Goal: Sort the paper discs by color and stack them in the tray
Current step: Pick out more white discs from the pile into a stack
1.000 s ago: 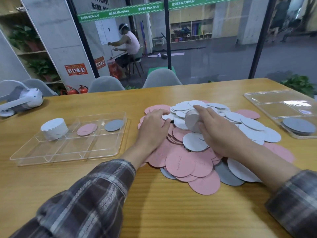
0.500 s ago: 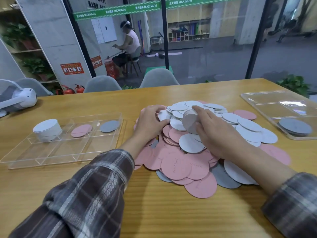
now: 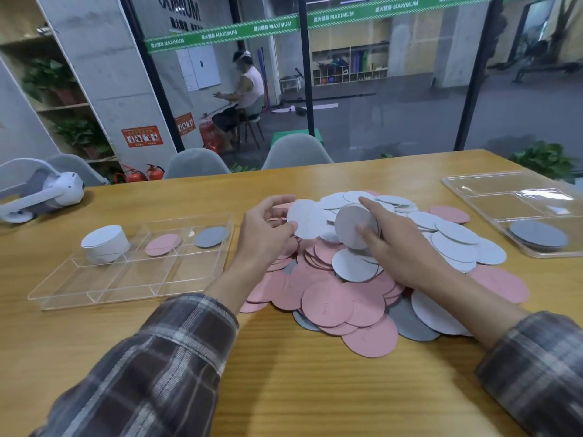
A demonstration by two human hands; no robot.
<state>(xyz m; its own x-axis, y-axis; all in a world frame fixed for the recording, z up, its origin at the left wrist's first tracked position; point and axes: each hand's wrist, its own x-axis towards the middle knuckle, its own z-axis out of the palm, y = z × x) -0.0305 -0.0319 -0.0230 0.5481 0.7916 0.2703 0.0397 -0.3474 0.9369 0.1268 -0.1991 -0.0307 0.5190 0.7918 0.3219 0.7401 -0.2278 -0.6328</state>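
Left hand (image 3: 268, 238) is pinching a single white disc (image 3: 304, 220) by its edge between thumb and curled fingers, lifted just above the far-left part of the disc pile (image 3: 331, 298). Right hand (image 3: 403, 247) is gripping a small handheld white stack (image 3: 353, 228), held on edge with the flat face turned toward the camera, thumb on the near face and index finger over the top, touching the single white disc's right side. The pile of mixed pink, white and grey paper discs is lying at the middle of the wooden table (image 3: 284, 389), under both hands. Left tray (image 3: 132, 275), clear with compartments, is sitting toward the table's left edge: tall white stack (image 3: 105, 244) in the far-left compartment, one pink disc (image 3: 163, 244) in the next, one grey disc (image 3: 210, 237) in the third. Right tray (image 3: 492, 200) is sitting at the far right edge, holding grey discs (image 3: 538, 236) in a near compartment. White headset (image 3: 44, 193) is lying at the far left edge.
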